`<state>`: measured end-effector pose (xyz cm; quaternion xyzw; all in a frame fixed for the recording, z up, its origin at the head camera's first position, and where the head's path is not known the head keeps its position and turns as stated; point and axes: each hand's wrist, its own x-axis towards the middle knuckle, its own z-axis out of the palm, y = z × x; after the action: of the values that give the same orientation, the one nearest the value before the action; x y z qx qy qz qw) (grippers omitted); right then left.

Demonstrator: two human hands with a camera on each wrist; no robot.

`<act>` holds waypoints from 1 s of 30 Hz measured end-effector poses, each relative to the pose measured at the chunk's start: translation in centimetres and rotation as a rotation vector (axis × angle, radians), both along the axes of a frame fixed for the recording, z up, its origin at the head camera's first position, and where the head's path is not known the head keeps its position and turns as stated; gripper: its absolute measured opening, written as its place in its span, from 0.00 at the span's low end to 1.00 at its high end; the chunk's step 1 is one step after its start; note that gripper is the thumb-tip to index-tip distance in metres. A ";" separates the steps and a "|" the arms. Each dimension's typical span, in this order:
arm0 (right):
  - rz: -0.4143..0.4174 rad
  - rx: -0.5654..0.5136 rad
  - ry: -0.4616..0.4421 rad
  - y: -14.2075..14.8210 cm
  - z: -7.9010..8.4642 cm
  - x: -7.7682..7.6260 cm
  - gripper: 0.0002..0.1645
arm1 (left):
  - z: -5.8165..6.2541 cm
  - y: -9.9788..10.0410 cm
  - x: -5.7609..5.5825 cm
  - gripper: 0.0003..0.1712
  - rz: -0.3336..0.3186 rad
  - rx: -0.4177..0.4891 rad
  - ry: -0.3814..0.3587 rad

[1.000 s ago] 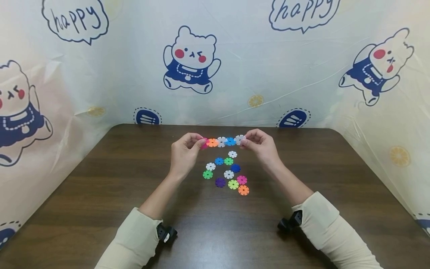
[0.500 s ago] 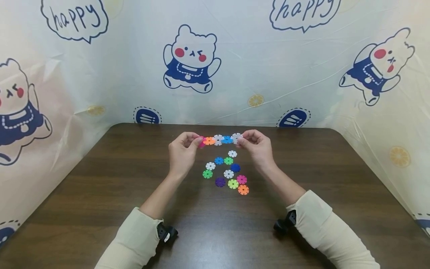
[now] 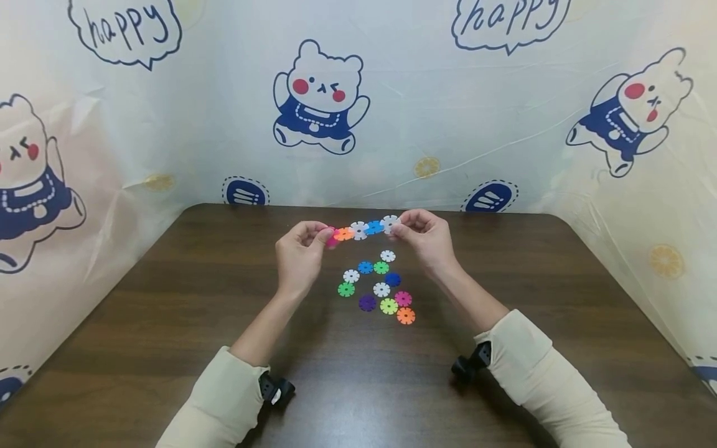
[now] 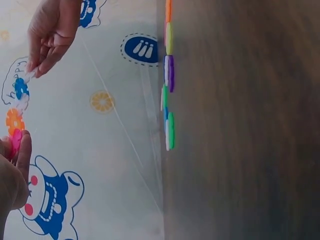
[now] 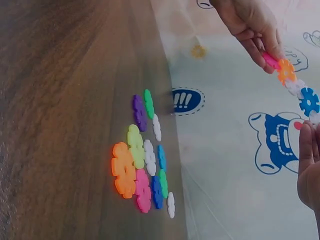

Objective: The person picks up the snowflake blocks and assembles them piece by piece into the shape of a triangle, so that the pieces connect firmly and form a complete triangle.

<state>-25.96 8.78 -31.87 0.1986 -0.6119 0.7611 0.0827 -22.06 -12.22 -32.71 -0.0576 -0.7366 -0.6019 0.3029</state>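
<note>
A chain of notched plastic discs stretches between my two hands, raised off the table. From left to right it runs pink, orange, white, blue, white. My left hand pinches the pink disc at one end between thumb and fingers. At the other end my right hand pinches the white disc. The chain slopes up toward the right hand. In the right wrist view the orange disc and blue disc show linked through the white one between them.
Loose discs lie flat on the brown table below the chain, among them a purple disc, a yellow-green disc and an orange disc. A patterned curtain hangs behind the table's far edge.
Both hands have shifted slightly left with the chain. The right end has risen, so the chain now tilts. The loose discs on the table have stayed in place.
</note>
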 end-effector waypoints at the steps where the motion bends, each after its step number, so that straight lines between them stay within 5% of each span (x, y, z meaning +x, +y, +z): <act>1: -0.002 0.017 0.001 0.1 0.1 0.0 0.04 | 0.0 0.0 0.0 0.12 0.000 -0.002 -0.001; 10: 0.045 0.101 -0.002 0.3 0.2 -0.1 0.04 | -0.3 0.0 -0.1 0.13 0.016 0.037 -0.062; 14: 0.046 0.136 -0.008 0.3 -0.1 0.0 0.05 | -0.3 0.2 -0.1 0.13 0.026 0.048 -0.034; 30: 0.057 0.066 -0.109 0.0 -1.3 -0.2 0.08 | 0.2 0.0 0.1 0.12 0.015 -0.042 -0.015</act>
<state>-26.11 8.81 -33.21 0.1769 -0.6342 0.7523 0.0212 -21.98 -12.22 -32.48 -0.0541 -0.7518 -0.5845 0.3005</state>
